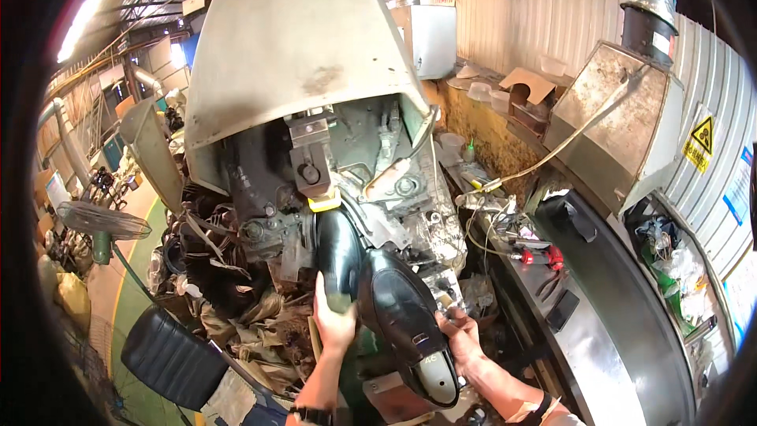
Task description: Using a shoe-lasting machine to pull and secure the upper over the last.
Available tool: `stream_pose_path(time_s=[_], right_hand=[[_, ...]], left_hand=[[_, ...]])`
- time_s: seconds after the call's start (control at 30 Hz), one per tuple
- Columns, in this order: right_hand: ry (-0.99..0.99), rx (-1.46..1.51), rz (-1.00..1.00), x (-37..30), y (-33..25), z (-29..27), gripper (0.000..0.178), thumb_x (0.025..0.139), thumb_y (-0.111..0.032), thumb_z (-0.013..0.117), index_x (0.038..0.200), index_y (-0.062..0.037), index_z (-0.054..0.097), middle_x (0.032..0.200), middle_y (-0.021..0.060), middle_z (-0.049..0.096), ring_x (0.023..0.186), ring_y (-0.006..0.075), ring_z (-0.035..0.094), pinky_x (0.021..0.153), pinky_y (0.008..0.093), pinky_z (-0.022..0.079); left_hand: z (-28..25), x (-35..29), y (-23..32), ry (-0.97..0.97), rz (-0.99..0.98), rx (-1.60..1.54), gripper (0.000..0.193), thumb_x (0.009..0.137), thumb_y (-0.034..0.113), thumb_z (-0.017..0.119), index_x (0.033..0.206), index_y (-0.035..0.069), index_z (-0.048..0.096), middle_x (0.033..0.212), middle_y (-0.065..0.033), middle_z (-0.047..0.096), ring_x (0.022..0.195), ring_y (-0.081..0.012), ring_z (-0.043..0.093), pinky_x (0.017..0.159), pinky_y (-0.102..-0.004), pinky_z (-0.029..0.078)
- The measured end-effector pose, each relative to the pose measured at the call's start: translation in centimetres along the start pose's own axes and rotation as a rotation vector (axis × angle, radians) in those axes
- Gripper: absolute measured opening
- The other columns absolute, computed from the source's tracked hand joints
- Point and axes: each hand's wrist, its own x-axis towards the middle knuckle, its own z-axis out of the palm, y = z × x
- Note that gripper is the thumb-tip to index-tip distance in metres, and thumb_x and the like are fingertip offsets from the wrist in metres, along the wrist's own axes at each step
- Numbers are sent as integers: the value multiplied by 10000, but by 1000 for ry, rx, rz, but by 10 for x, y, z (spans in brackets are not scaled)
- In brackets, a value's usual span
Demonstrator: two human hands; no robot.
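Observation:
Two black leather shoes lie side by side in front of the machine (310,159). My left hand (335,323) is closed round the near end of the left shoe (337,241), its thumb along the side; the other fingers are partly hidden. The far end of that shoe sits under the machine's metal head, just below a yellow block (324,203). My right hand (460,334) grips the right shoe (397,297) by its side near the heel. Out of that shoe's opening shows a pale grey shoe last (438,375). The right shoe's toe is close against the left shoe.
A large cream hood (307,39) covers the machine. On the right, a metal bench (583,347) holds a phone (561,310), pliers (549,287) and a red tool (544,257), beside a black belt (623,292). At left are a black seat (172,355) and a fan (102,221).

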Motion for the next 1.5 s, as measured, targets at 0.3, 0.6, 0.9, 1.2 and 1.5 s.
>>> stream_pose_path(time_s=[0.3, 0.6, 0.9, 1.2, 1.5], right_hand=[[76, -9, 69, 44, 32, 72, 361, 901, -81, 724, 1242, -24, 620, 1006, 121, 709, 836, 177, 677, 700, 340, 570], [59, 22, 84, 96, 63, 112, 500, 957, -100, 665, 1418, -17, 493, 1181, 89, 663, 971, 149, 644, 822, 304, 553], [72, 50, 125, 122, 69, 119, 473, 951, -29, 617, 1406, -27, 490, 1192, 83, 652, 990, 167, 646, 851, 324, 559], [36, 136, 202, 136, 81, 105, 497, 949, -37, 644, 1423, -93, 506, 1129, 78, 689, 906, 174, 677, 788, 347, 587], [-55, 131, 107, 148, 95, 100, 504, 945, -39, 628, 1428, -62, 487, 1180, 75, 686, 944, 161, 686, 801, 317, 582]], left_hand=[[-78, -20, -12, -248, -532, -501, 642, 918, 139, 617, 1482, -62, 385, 1413, -140, 526, 1319, -241, 486, 1117, -362, 355], [-21, 33, 1, 50, -948, -796, 299, 1009, 307, 591, 1094, 33, 677, 1034, -82, 722, 855, -234, 686, 773, -398, 551], [-10, 49, -16, 100, -1057, -931, 293, 1002, 283, 592, 1109, 34, 705, 1078, -94, 729, 919, -253, 681, 836, -387, 536], [9, 42, -21, 354, -905, -793, 217, 941, 200, 697, 842, 23, 619, 853, -52, 653, 746, -172, 612, 711, -319, 509], [19, 34, -66, 325, -769, -798, 284, 990, 185, 645, 746, 54, 582, 759, -2, 608, 688, -102, 528, 667, -264, 448]])
